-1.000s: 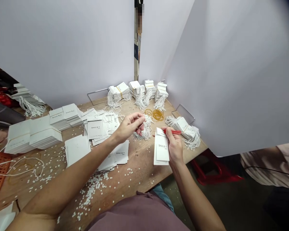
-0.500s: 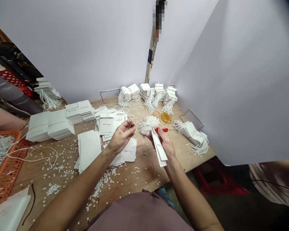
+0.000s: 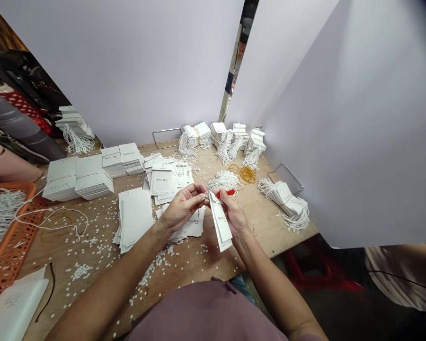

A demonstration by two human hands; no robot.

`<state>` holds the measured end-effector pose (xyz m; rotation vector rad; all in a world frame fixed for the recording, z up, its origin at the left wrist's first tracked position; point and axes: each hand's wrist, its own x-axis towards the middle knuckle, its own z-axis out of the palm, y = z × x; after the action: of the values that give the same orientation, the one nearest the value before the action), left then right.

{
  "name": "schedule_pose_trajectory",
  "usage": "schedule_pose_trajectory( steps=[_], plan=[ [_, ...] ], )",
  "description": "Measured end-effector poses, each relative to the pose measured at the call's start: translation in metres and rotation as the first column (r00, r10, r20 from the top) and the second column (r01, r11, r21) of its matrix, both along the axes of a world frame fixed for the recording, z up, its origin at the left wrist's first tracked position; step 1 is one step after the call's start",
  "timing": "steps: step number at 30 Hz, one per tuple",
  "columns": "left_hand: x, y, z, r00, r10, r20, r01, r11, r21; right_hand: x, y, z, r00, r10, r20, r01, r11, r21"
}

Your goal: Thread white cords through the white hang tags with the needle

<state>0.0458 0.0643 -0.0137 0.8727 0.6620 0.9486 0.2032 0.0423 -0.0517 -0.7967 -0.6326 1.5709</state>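
My right hand [image 3: 234, 215] is closed around a pair of white paper hang tags [image 3: 222, 225] printed with dark lettering, their lower ends fanned apart. A red-handled tool [image 3: 226, 193] sits in the same hand; the handle pokes out above the fingers. My left hand [image 3: 184, 208] pinches at the top end of these tags, and the thin white string seen in its fingertips a moment earlier is mostly hidden now. Just beyond both hands lies a heap of white strings [image 3: 223, 181]. Loose printed tags [image 3: 196, 222] lie partly under my left hand.
Banded tag bundles with strings [image 3: 198, 133] line the back, another [image 3: 287, 201] at the right. Blank tag stacks [image 3: 137, 218] and folded stacks [image 3: 92, 177] stand left. An orange basket [image 3: 28, 237] holds strings. Rubber bands [image 3: 247, 174] and paper dots [image 3: 81, 271] lie about.
My hands have come together: the left moved right to the tags' top end, and the right shifted left with the tags and red-handled tool. The view has tilted slightly.
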Motion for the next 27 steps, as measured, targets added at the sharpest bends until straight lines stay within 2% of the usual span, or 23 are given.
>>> schedule_pose_trajectory(
  steps=[3,6,9,12,15,18,20,23,25,27],
  plan=[
    [-0.011,0.002,0.003,1.0,-0.013,0.027,0.012,1.0,0.016,0.007,-0.008,0.007,0.999,-0.035,0.008,0.035,0.999,-0.005],
    [-0.014,-0.004,0.007,0.992,0.056,-0.114,-0.029,0.973,0.227,0.012,-0.015,0.016,0.987,-0.141,0.075,0.143,0.989,-0.023],
    [-0.005,-0.017,0.006,0.897,0.26,-0.358,-0.034,0.847,0.531,0.01,-0.023,0.023,0.954,-0.25,0.166,0.245,0.968,0.052],
    [0.01,-0.026,0.001,0.796,0.456,-0.397,-0.084,0.734,0.674,0.006,-0.03,0.026,0.891,-0.361,0.274,0.307,0.926,0.22],
    [0.018,-0.03,-0.006,0.78,0.495,-0.383,-0.116,0.715,0.689,0.004,-0.036,0.028,0.812,-0.436,0.388,0.308,0.885,0.35],
    [0.018,-0.028,-0.013,0.78,0.479,-0.402,-0.112,0.739,0.664,0.009,-0.037,0.029,0.743,-0.504,0.439,0.297,0.838,0.458],
    [0.017,-0.025,-0.015,0.741,0.502,-0.446,-0.115,0.749,0.652,0.015,-0.036,0.031,0.715,-0.555,0.425,0.316,0.799,0.511],
    [0.016,-0.025,-0.013,0.664,0.561,-0.494,-0.061,0.699,0.713,0.022,-0.039,0.037,0.708,-0.59,0.389,0.343,0.768,0.541],
    [0.015,-0.028,-0.013,0.634,0.598,-0.49,-0.062,0.671,0.739,0.026,-0.043,0.04,0.625,-0.649,0.434,0.322,0.72,0.614],
    [0.011,-0.031,-0.017,0.637,0.585,-0.501,-0.091,0.703,0.705,0.029,-0.045,0.04,0.467,-0.717,0.518,0.172,0.648,0.742]
  ],
)
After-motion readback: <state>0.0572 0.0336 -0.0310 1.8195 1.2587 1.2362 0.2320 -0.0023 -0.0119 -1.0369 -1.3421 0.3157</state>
